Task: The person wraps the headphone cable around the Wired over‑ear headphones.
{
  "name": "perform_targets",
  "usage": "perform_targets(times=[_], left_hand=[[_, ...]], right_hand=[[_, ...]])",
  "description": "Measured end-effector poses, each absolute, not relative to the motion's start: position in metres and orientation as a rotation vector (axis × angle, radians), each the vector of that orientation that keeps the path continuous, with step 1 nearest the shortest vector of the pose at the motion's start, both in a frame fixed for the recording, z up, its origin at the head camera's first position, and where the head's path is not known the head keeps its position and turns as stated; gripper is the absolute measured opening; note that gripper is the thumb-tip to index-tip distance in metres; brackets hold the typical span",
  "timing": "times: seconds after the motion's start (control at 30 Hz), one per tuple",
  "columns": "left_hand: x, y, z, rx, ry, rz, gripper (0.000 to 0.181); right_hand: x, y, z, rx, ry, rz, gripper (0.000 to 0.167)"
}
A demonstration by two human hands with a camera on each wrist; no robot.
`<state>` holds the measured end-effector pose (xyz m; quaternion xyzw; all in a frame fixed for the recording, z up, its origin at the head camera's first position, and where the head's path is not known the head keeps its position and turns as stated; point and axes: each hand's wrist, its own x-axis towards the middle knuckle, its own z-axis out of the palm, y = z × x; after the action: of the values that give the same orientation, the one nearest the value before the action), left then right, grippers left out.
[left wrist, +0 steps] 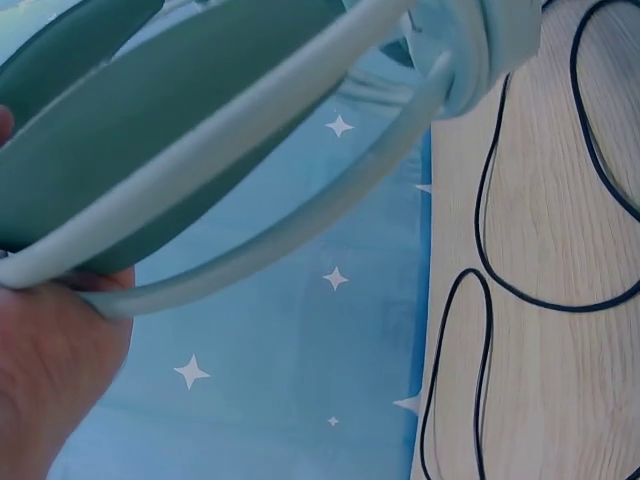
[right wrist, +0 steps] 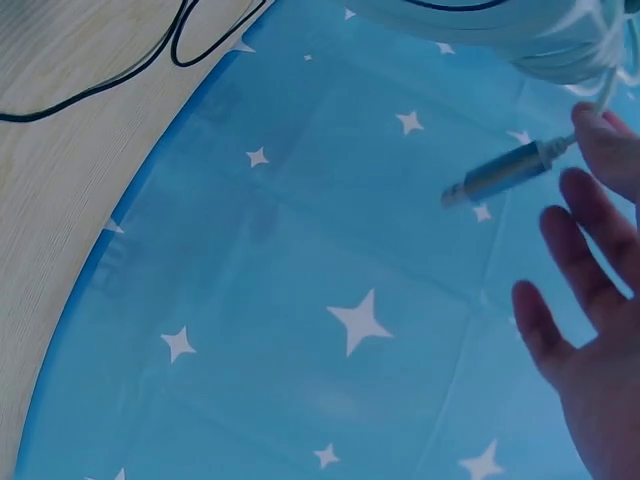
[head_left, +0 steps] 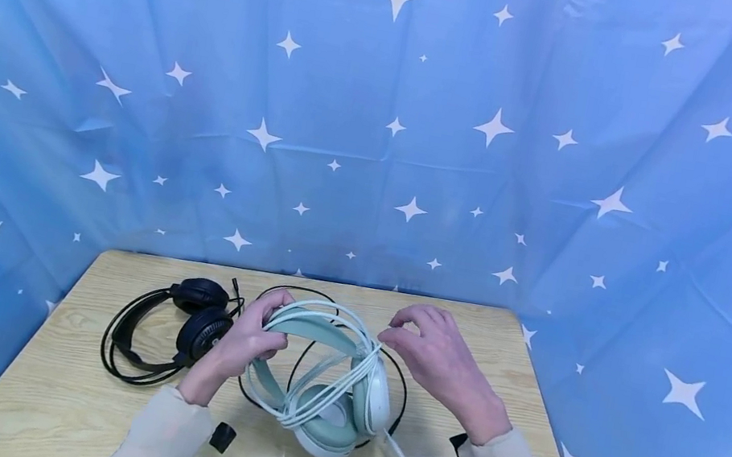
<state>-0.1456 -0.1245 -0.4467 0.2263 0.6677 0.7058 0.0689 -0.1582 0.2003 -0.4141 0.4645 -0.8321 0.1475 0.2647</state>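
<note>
My left hand grips the headband of a pale green and white headset, raised over the table, with several loops of pale cable wound around it. In the left wrist view the left hand holds the green padded band and cable strands. My right hand is just right of the headset. The right wrist view shows thumb and index finger of the right hand pinching the thin cable behind a metallic plug; the other fingers are spread.
A black headset with its cable lies at the left of the wooden table. Behind the pale headset runs a thin black cable. A small black object sits near the left sleeve, another by the right. Starred blue cloth surrounds the table.
</note>
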Motion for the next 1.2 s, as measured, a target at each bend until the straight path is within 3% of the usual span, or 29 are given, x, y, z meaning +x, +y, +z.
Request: perform_targets(times=[0.4, 0.63, 1.03, 1.2], left_hand=[[-0.145, -0.125, -0.447, 0.818, 1.831, 2.204, 0.023], [-0.145, -0.127, -0.447, 0.798, 1.897, 2.195, 0.024], [-0.148, -0.115, -0.443, 0.575, 2.191, 2.097, 0.030], [-0.148, -0.109, -0.439, 0.519, 2.390, 1.983, 0.031]], right_hand=[[-0.155, 0.193, -0.418, 1.348, -2.246, 0.769, 0.030], [-0.142, 0.189, -0.422, 1.141, -2.509, 1.099, 0.027], [-0.141, 0.174, -0.439, 0.868, -2.728, 1.356, 0.056], [-0.142, 0.169, -0.444, 0.750, -2.722, 1.531, 0.056]])
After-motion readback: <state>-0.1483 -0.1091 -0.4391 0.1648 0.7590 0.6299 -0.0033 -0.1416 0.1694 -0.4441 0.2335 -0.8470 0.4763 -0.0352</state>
